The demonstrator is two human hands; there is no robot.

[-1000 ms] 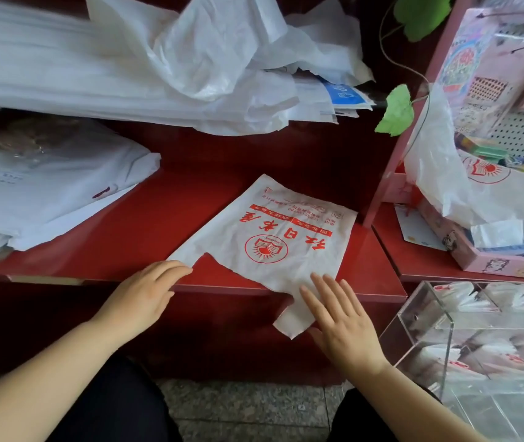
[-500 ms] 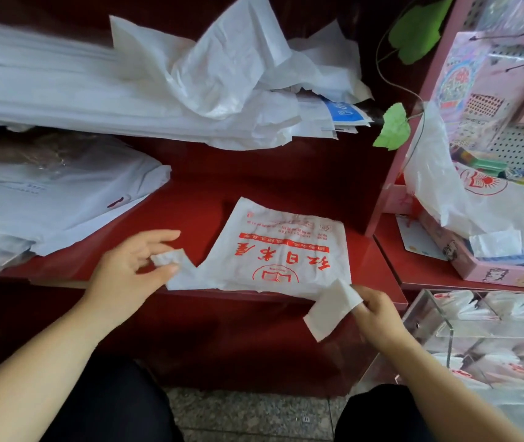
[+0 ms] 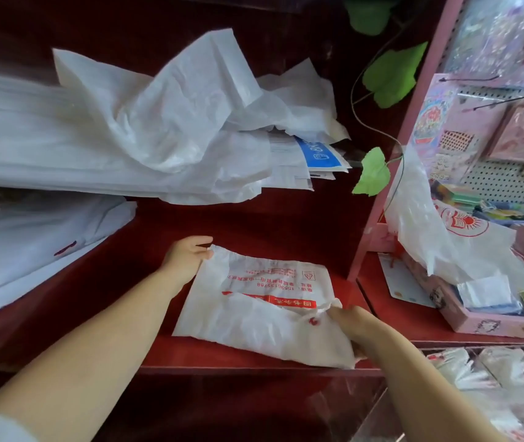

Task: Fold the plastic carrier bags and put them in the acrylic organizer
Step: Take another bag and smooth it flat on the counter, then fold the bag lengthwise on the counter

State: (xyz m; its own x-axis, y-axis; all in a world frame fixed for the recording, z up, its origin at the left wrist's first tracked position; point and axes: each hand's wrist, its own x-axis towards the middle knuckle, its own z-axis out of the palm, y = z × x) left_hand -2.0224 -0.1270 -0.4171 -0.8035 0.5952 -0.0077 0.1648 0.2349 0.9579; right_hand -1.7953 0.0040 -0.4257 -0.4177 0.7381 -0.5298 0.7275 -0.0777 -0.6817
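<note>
Left hand (image 3: 187, 257), right hand (image 3: 348, 323) pinch one bag (image 3: 254, 317).

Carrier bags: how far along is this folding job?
Done: several folded bags sit in the acrylic organizer. In hand: both the left hand and right hand grip the printed bag on the red shelf, its handle end turned over once. Left: finishing its folds, stowing it, then the loose bag draped over the pink rack.

Print on two bags and one label

The near bag (image 3: 256, 309) is showing red Chinese lines and a row of digits, upside down and too small to read surely. The blue label (image 3: 316, 152) far behind is showing "8K". The right bag (image 3: 439, 250) is carrying a red round emblem with blurred lettering.
</note>
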